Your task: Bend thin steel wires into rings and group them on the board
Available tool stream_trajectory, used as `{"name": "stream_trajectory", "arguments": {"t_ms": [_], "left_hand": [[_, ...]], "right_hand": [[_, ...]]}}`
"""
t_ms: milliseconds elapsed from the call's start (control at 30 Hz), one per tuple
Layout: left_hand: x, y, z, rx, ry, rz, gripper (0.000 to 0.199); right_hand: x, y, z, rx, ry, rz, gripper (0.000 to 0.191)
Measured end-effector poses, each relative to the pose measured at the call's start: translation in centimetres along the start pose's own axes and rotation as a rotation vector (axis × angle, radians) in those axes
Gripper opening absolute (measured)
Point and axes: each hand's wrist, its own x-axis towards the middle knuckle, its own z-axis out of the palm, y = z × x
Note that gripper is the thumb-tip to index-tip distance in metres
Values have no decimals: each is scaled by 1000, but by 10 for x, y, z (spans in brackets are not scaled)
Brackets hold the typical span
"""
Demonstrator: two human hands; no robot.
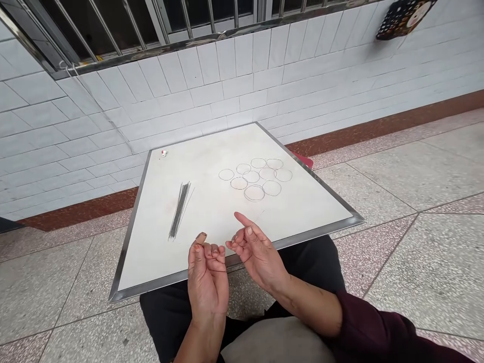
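Over the near edge of the table, my left hand (pixel 208 275) is closed, thumb pressed to the index finger, which has a tan wrap near its tip. Whatever it pinches is too thin to make out. To its right, my right hand (pixel 262 257) has its thumb and curled fingers together and its index finger pointing forward. A faint thin wire (pixel 260 216) sticks out past this hand. Ahead on the left lies a bundle of straight dark wires (pixel 179 210). Several thin wire rings (pixel 254 192) lie flat on the right half of the table, some overlapping.
The white tabletop (pixel 206 151) has a grey metal rim. A small red and white item (pixel 164 153) sits at its far left corner. Behind stands a white tiled wall (pixel 234 91) with a barred window (pixel 159 25). A dark patterned bag (pixel 403 19) hangs at upper right.
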Motion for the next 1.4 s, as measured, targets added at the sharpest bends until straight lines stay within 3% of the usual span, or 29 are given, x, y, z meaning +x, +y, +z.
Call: {"name": "stream_trajectory", "arguments": {"t_ms": [300,567,867,1133,1400], "left_hand": [[-9,9,-1,216,-177,-97,24],[-26,32,-8,386,-387,-250,23],[-35,43,-16,441,-479,-340,25],[-43,59,-9,540,-396,-410,26],[-45,71,-2,672,-481,-513,28]], "right_hand": [[-6,-5,-5,-106,-171,0,46],[-14,-16,-15,-298,-316,72,35],[-22,-33,-14,-439,-503,155,39],[-28,-41,-15,-581,-486,141,39],[-31,-44,-8,-734,-450,76,35]]}}
